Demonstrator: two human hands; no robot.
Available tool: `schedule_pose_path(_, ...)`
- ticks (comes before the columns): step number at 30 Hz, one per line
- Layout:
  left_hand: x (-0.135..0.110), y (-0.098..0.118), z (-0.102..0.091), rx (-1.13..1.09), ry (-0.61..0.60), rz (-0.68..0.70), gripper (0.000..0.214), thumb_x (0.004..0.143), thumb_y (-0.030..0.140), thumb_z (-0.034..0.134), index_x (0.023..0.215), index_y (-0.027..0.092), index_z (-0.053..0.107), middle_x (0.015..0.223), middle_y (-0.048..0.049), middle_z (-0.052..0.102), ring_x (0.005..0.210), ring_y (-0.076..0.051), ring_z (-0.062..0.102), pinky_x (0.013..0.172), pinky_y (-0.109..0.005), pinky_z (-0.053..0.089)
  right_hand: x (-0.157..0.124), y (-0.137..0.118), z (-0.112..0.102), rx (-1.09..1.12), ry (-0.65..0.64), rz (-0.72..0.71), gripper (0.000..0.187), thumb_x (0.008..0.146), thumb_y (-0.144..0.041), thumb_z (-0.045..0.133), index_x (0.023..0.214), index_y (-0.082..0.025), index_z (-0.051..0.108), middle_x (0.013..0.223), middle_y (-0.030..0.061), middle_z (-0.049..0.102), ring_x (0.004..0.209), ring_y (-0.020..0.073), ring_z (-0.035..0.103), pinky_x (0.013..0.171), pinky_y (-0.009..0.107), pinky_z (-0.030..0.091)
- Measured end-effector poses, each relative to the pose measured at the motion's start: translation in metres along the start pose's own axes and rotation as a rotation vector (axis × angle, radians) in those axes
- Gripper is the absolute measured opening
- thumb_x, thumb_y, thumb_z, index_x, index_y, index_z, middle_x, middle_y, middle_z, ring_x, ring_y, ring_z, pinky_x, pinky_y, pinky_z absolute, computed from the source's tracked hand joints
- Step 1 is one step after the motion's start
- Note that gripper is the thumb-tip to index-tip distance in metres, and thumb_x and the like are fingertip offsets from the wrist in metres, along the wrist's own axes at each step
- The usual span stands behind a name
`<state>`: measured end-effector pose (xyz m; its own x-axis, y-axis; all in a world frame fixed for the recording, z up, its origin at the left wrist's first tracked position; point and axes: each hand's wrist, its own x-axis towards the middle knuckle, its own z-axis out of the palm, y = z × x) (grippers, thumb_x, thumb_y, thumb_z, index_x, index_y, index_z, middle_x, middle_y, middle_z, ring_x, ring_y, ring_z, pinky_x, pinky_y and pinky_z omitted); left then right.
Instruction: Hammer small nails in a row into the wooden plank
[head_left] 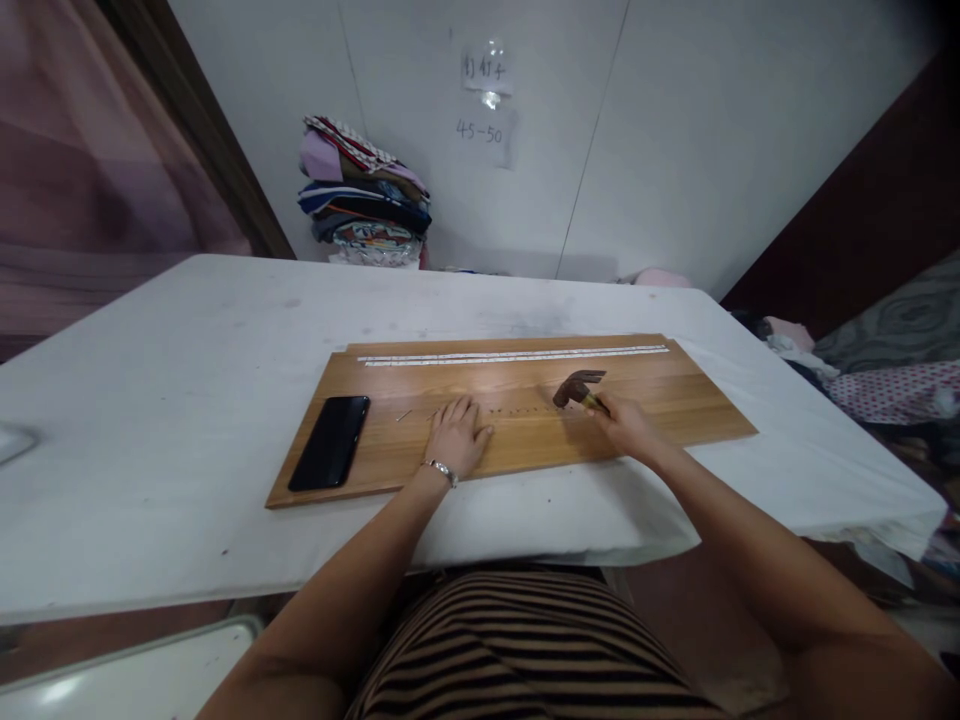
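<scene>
My right hand [624,424] is wrapped round the handle of a claw hammer [577,388], whose rusty brown head is just over the wooden board [660,395]. Spread flat on that board, my left hand [456,436] has its fingers pointing away from me and wears a bracelet at the wrist. Between the two hands runs a row of small dark marks or nail heads [521,411], too small to make out well. A loose nail [405,415] lies to the left of my left hand. Whether a nail stands under the hammer head cannot be seen.
A black phone [330,443] rests on the board's left end. Two white measuring strips [517,356] lie along its far edge. The board is on a table with a white cloth [187,400]. Folded clothes [367,195] are stacked by the wall behind.
</scene>
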<state>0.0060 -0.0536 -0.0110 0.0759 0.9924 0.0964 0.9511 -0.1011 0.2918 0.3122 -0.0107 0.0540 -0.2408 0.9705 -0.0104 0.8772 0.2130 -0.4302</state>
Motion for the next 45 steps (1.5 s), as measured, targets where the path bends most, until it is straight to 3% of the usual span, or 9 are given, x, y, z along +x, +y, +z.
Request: schedule_pose_path(45,-0.0007,0.001,-0.0018,-0.004,-0.009,-0.008,0.05,0.096,0.039,0.047,0.137,0.015,0.059,0.154,-0.0149,0.05,0.145,-0.029,0.043,0.122,-0.048,0.03,-0.0001,0.0,0.0045,-0.005,0.019,0.005,0.012,0.091,-0.028,0.055,0.09,-0.02,0.064,0.08,0.0077,0.072,0.069,0.0221,0.062,0.063,0.028,0.039)
